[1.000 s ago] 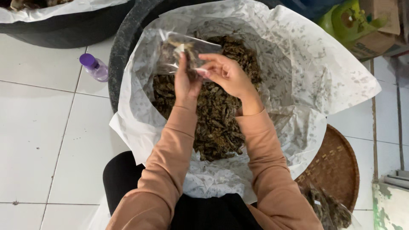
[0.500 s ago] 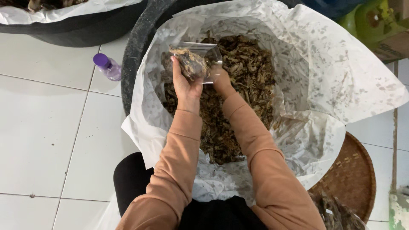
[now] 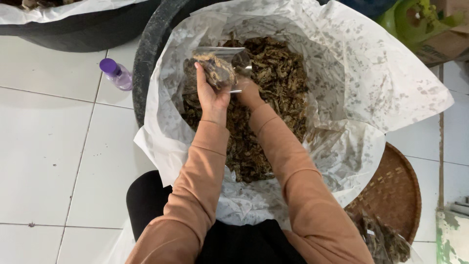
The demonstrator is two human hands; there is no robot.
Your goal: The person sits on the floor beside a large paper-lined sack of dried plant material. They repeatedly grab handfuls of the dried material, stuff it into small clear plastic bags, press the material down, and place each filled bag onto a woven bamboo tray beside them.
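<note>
Leftmost, a purple-capped bottle lies on the white floor tiles beside the black tub. Over the tub's paper lining, the left hand has its grip clamped on a small clear bag partly filled with dried brown pieces. Just right, the right hand sits behind the bag, its grip hidden. Farther right lies a woven tray.

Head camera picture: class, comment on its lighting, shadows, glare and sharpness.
Head view: soft, even daylight, only faint shadows under the black tub; mild sheen on the white floor tiles and on the small clear bag that the left hand holds; the right hand, partly behind the bag, looks slightly motion-blurred; dried brown pieces stay fairly sharp; frame edges bend slightly, wide-angle.
</note>
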